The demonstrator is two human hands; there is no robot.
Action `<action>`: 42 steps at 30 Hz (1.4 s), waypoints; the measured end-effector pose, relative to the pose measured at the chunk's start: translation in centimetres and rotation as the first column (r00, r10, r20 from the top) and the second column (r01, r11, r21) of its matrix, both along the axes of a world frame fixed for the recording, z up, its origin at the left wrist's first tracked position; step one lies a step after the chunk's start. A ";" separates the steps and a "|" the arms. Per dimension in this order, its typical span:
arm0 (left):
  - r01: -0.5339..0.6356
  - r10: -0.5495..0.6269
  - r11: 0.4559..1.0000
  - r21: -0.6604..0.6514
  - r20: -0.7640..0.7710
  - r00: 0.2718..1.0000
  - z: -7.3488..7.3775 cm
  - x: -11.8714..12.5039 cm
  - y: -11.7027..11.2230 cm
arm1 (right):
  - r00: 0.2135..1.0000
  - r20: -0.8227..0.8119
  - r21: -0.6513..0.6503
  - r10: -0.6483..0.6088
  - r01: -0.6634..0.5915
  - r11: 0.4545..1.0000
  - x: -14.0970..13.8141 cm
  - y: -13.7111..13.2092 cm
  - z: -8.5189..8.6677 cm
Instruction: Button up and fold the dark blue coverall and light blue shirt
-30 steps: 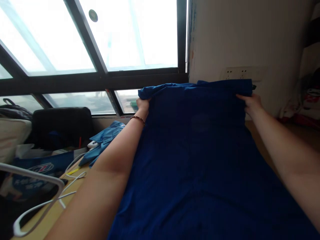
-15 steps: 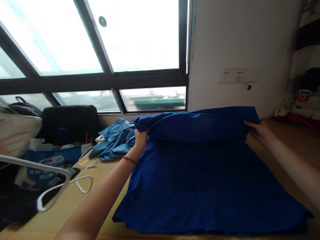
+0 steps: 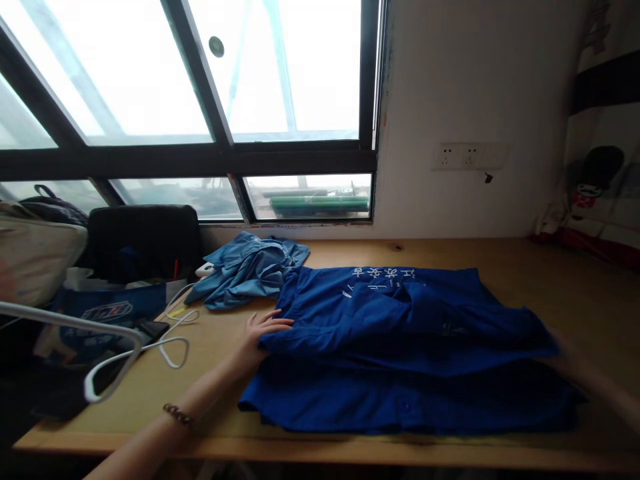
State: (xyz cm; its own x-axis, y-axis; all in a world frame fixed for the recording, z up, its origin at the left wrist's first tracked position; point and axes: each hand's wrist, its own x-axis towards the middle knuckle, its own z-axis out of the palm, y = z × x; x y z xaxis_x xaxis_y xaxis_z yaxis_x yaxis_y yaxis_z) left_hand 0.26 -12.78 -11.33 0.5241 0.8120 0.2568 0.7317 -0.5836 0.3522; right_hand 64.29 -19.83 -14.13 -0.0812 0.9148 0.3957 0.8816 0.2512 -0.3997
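A dark blue shirt (image 3: 400, 347) with white lettering lies folded over itself on the wooden table (image 3: 500, 257). My left hand (image 3: 260, 333) rests at the shirt's left edge, fingers stretched out over the fold. My right hand (image 3: 575, 363) is at the shirt's right edge and is smeared by motion, so its fingers do not show. A bead bracelet (image 3: 177, 415) sits on my left wrist.
A crumpled light blue garment (image 3: 250, 267) lies at the back left of the table. White hangers (image 3: 135, 357) lie at the left edge beside a blue bag (image 3: 105, 313) and a black chair back (image 3: 143, 240). A wall socket (image 3: 467, 155) is above the table.
Both hands brought the raised top part of the shirt down and toward me, folding it over the lower half. The lettering now faces up and the hands sit at the fold's ends.
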 end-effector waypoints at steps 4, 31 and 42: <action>0.110 -0.037 0.954 0.280 -0.253 0.967 2.2 1.2 -2.3 | 0.999 0.046 -0.010 0.010 -0.010 1.000 -2.2 -1.5 2.5; 0.130 0.132 0.812 0.569 -0.397 0.908 0.5 3.2 -11.8 | 0.734 0.678 0.154 0.031 -0.183 0.971 -4.7 -9.7 0.5; 0.078 0.043 0.964 0.256 -0.435 0.899 -0.5 2.4 -10.4 | 0.727 0.681 0.039 0.091 -0.160 0.986 -3.4 -9.7 -2.0</action>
State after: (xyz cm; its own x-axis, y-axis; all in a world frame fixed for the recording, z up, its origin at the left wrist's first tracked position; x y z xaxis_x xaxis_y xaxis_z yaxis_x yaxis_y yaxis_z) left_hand 2.64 -23.18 -11.82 0.6448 0.7374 0.2011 0.7643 -0.6237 -0.1639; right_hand 60.87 -29.51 -16.13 -0.4699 0.8405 0.2696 0.8674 0.3831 0.3174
